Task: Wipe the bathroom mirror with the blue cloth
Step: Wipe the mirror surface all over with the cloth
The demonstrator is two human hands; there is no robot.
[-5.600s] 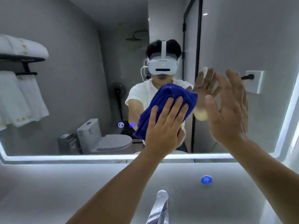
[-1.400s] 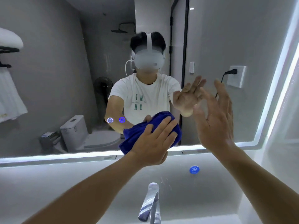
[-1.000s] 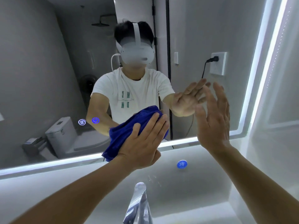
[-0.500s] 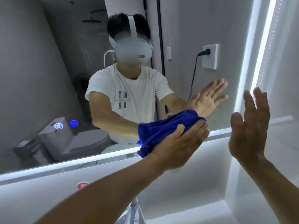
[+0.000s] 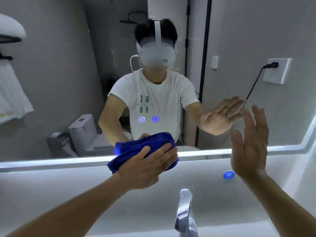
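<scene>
The left hand's fingers [image 5: 159, 151] lie straight and close together, flat on the bunched blue terry cloth [image 5: 136, 146]. The cloth shows beyond them toward 11 o'clock and is pressed against the lit lower edge of the wall-mounted bathroom mirror [image 5: 59, 82]. The left hand [image 5: 147, 166] reaches in from 7 o'clock. At 3 o'clock of the cloth the right hand [image 5: 249, 144] is raised, palm toward the glass. Its fingers [image 5: 256, 120] are straight, slightly spread and hold nothing; whether it touches the mirror cannot be told.
</scene>
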